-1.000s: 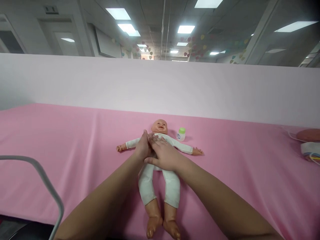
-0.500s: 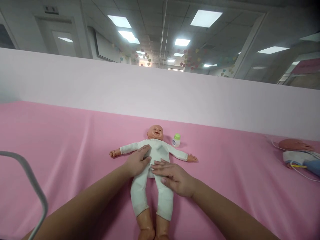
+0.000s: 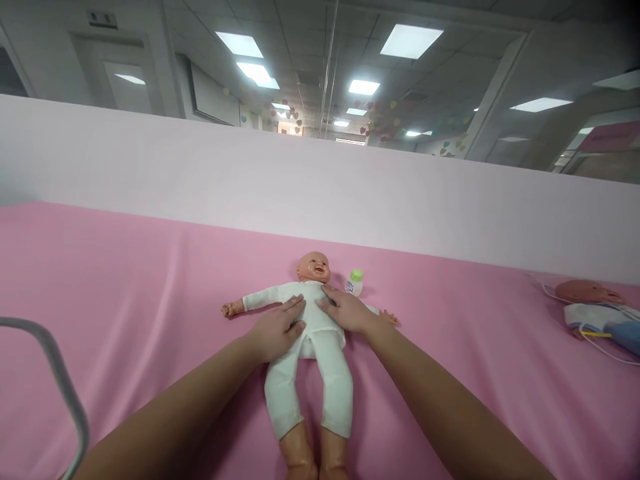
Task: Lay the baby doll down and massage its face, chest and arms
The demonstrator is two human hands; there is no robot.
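A baby doll (image 3: 313, 333) in a white one-piece suit lies on its back on the pink sheet (image 3: 150, 287), arms spread, head away from me. My left hand (image 3: 277, 328) rests flat on the doll's left side at the belly, fingers together. My right hand (image 3: 345, 311) lies flat on the doll's chest and shoulder on the right side, covering part of its arm. Neither hand grips anything. A small white bottle with a green cap (image 3: 355, 283) stands just right of the doll's head.
A low pale partition wall (image 3: 320, 193) runs along the far edge of the pink surface. A second doll with a blue item and cables (image 3: 595, 308) lies at the far right. A grey metal rail (image 3: 60, 387) curves at the lower left.
My right hand has moved from the doll's hip up to its chest and right shoulder. My left hand stayed on the doll's belly after sliding down from the chest a second ago.
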